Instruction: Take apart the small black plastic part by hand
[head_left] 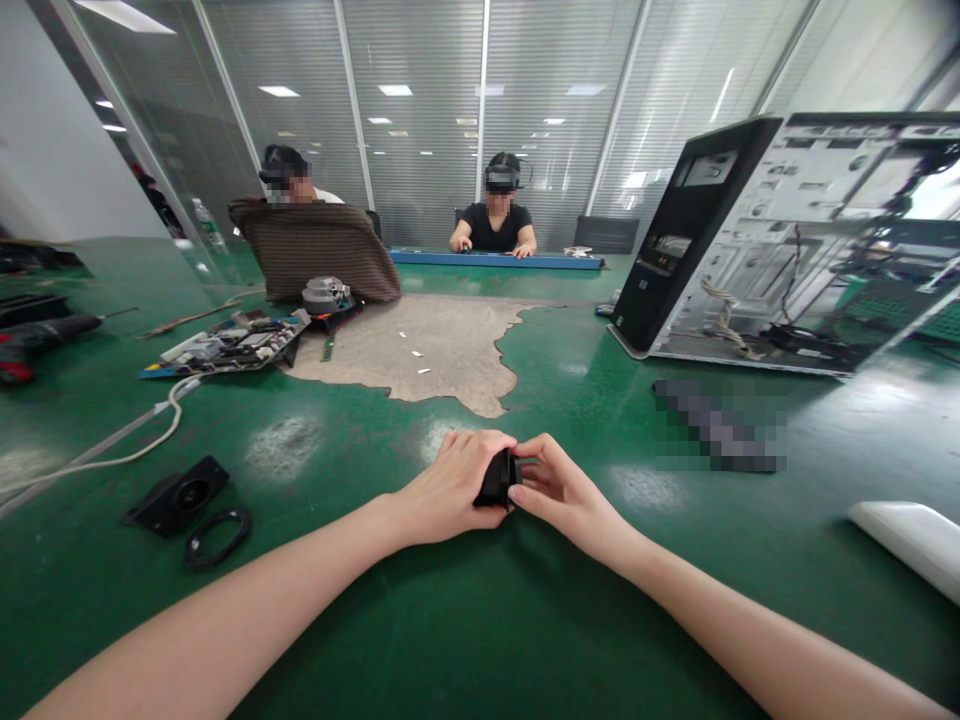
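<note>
Both my hands are on a small black box-shaped part just above the green tabletop. My left hand wraps over its left side, with the thumb low and the fingers across the top. My right hand pinches its right edge between thumb and fingertips. The part's left side is hidden under my left hand, and its exact kind does not show. Farther left lie a black speaker-like piece with a round centre and a black oval ring.
A circuit board and a fan cooler stand back left, near a drill and cable. An open computer case stands right, behind a blurred dark object and white object. Two people sit opposite.
</note>
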